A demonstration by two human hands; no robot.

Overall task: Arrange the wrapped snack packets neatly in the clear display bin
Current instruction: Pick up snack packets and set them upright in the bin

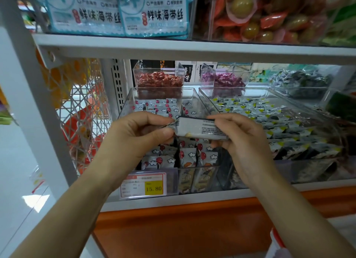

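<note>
A grey wrapped snack packet [194, 128] with black print on its back hangs level above the clear display bin [128, 98]. My left hand [138, 134] pinches its crimped left end between thumb and fingers. My right hand [242, 140] grips its right end, fingers over the top and thumb beneath. Under my hands the bin holds several white packets with red balloons and clouds [163, 105], some lying flat at the back and others standing upright in rows [189, 155] at the front.
A second clear bin [273, 93] to the right holds dark packets with yellow corners [285, 127]. Small bins of red sweets [159, 80] and purple sweets [225, 79] stand behind. A price tag reading 15.80 [144, 186] is on the bin's front. The upper shelf edge [173, 48] overhangs.
</note>
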